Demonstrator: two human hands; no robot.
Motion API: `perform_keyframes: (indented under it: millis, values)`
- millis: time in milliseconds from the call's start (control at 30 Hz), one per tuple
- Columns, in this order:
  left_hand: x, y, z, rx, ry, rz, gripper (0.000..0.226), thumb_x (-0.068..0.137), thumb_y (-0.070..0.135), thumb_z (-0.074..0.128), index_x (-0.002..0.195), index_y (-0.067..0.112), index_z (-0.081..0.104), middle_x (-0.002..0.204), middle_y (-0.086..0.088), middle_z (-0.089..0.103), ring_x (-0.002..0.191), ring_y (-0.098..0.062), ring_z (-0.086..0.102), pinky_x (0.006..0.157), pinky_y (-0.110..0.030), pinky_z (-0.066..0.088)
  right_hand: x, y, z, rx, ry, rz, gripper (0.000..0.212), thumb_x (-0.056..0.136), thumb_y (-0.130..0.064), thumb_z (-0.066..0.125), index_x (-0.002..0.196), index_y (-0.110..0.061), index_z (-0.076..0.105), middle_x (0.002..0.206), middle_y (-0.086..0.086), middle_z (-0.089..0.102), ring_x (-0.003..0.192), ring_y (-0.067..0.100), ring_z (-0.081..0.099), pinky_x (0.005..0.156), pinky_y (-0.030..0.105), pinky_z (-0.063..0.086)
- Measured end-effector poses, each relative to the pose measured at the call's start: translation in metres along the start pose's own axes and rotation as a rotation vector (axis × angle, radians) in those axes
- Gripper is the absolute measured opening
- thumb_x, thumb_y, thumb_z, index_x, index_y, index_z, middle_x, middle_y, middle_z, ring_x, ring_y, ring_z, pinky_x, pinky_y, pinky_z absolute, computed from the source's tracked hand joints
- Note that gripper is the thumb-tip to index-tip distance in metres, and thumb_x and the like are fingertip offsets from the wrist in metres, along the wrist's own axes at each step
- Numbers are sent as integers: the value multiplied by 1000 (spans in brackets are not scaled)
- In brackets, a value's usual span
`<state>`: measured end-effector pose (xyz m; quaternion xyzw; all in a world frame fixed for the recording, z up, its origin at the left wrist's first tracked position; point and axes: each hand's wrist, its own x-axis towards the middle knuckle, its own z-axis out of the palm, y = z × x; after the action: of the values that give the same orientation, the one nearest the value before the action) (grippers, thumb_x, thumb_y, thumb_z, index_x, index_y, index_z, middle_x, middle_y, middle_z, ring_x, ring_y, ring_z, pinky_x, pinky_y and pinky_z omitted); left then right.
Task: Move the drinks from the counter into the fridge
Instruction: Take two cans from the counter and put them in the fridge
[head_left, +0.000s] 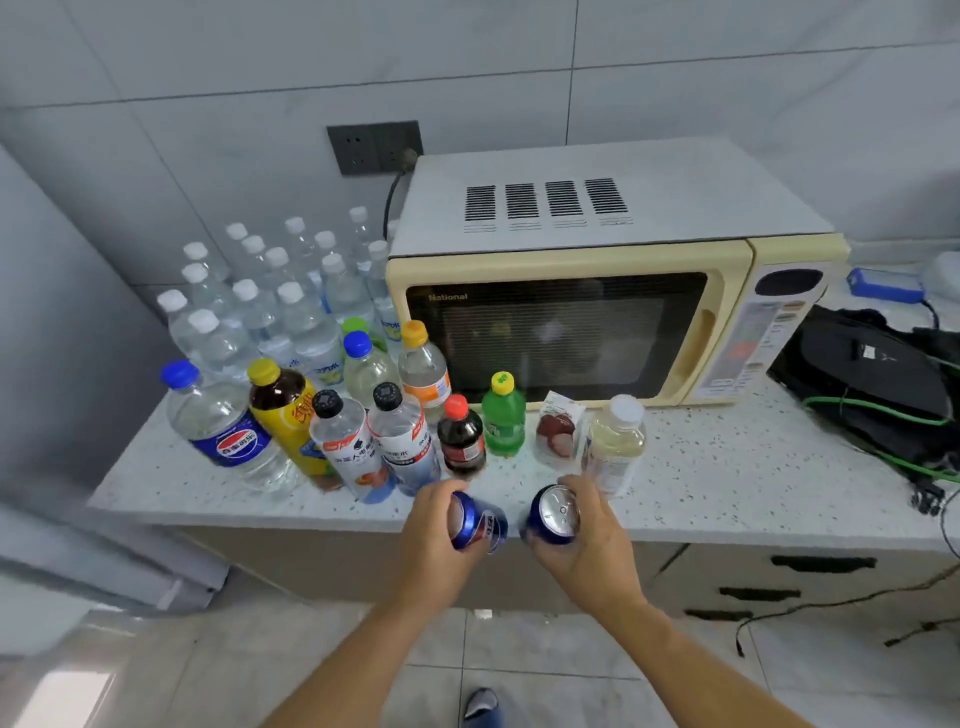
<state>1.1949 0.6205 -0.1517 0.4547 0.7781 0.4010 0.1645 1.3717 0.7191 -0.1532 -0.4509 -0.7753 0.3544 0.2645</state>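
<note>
My left hand (434, 540) grips a blue Pepsi can (480, 522), tilted, just off the front edge of the speckled counter (727, 483). My right hand (592, 540) holds a second blue can (553, 517), its silver top facing me. Behind the hands stands a row of drinks: a large Pepsi water bottle (223, 426), a yellow tea bottle (288, 410), two black-capped bottles (374, 436), a small cola bottle (461, 436), a green soda bottle (503, 415), a lychee carton (561, 431) and a pale white-capped bottle (618, 441). The grey fridge side (57, 364) is at the left.
Several clear water bottles (270, 296) crowd the back left corner. A cream microwave (597, 291) fills the counter's middle. A black bag with green cables (878, 384) lies at the right. Drawers (779, 587) sit under the counter, with tiled floor below.
</note>
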Motion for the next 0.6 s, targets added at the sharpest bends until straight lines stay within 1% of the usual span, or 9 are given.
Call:
perform_keyframes:
  millis: [67, 133, 200, 233, 300, 400, 467, 500, 600]
  values:
    - [-29, -7, -13, -220, 62, -232, 71, 61, 18, 90, 111, 46, 48, 112, 16, 51, 97, -7, 61, 71, -13, 53, -16, -2, 1, 156, -18, 67, 66, 66, -33, 88, 116, -41, 47, 106, -26, 58, 96, -3, 58, 74, 10, 46]
    - [-62, -16, -31, -340, 148, -426, 75, 51, 36, 88, 111, 53, 46, 111, 16, 55, 90, 1, 63, 64, -14, 55, -31, -7, 8, 317, -59, 148, 71, 61, -29, 91, 111, -49, 44, 105, -34, 57, 99, -11, 56, 70, 6, 48]
    - [-97, -27, -52, -419, 259, -568, 76, 47, 41, 87, 112, 52, 48, 109, 12, 59, 85, -3, 67, 62, -17, 55, -46, -15, 20, 468, -123, 244, 75, 59, -26, 93, 111, -51, 45, 107, -26, 59, 98, -2, 61, 75, 14, 53]
    - [-115, -33, -62, -470, 320, -628, 75, 50, 37, 89, 113, 49, 49, 108, 9, 62, 82, -6, 69, 63, -19, 55, -55, -21, 27, 538, -161, 287, 76, 57, -28, 94, 111, -51, 47, 109, -20, 60, 97, 3, 63, 77, 21, 56]
    - [-153, -45, -81, -580, 435, -717, 68, 62, 20, 90, 115, 40, 53, 104, 1, 69, 78, -9, 72, 64, -20, 54, -72, -36, 45, 641, -244, 351, 76, 51, -35, 95, 115, -43, 53, 109, -13, 63, 93, 9, 68, 77, 29, 60]
    - [-202, -59, -114, -872, 584, -767, 64, 65, 8, 85, 123, 16, 58, 105, -12, 72, 79, -16, 73, 72, -27, 58, -97, -67, 78, 735, -401, 421, 78, 46, -38, 92, 117, -28, 60, 101, -5, 72, 87, 12, 71, 69, 23, 57]
    - [-233, -66, -139, -1145, 693, -775, 52, 73, 13, 72, 121, 0, 60, 98, -16, 72, 77, -17, 73, 71, -27, 60, -114, -93, 101, 814, -537, 474, 72, 51, -27, 93, 116, -14, 65, 92, 5, 73, 82, 20, 69, 68, 24, 54]
    - [-248, -69, -150, -1258, 729, -791, 48, 76, 18, 68, 119, -2, 61, 93, -14, 74, 75, -18, 73, 67, -27, 61, -123, -108, 113, 857, -609, 503, 70, 53, -23, 92, 117, -10, 66, 91, 9, 72, 81, 21, 68, 68, 27, 55]
    - [-297, -85, -183, -1482, 760, -848, 45, 79, 39, 63, 102, 3, 74, 92, -12, 76, 77, -23, 75, 62, -35, 61, -153, -153, 154, 933, -813, 565, 65, 62, -35, 83, 117, -6, 66, 97, 15, 71, 82, 25, 68, 69, 36, 57]
